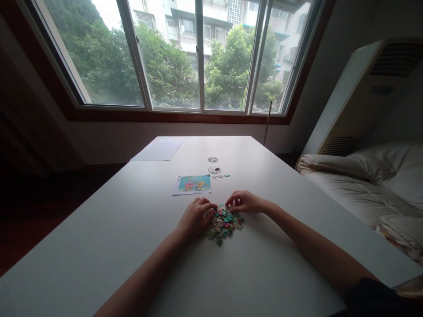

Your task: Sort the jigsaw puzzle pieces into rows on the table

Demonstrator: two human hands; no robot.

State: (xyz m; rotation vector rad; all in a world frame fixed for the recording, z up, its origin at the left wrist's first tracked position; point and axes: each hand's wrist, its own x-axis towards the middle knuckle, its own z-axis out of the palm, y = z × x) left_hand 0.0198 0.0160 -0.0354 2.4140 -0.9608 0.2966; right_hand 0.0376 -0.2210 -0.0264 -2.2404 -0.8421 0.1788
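Observation:
A small heap of jigsaw puzzle pieces (pixel 226 223) lies on the white table, some showing green, pink and yellow print, others their plain backs. My left hand (pixel 197 216) rests against the heap's left side, its fingers bent and thumb and index fingertips closed at a puzzle piece. At the heap's far right edge is my right hand (pixel 246 202), fingers curled and tips pinched at a puzzle piece among the others. The fingertips of both hands are close together, and the pieces at them are small and partly hidden. Just beyond lies a picture sheet (pixel 193 184) with cartoon figures.
Several loose puzzle pieces (pixel 220 176) lie in a row past the heap, near two round inserts (pixel 214 170) in the table (pixel 139 237). White paper (pixel 157 151) lies at the far left corner. A pale sofa (pixel 357 180) stands to the right, a window ahead.

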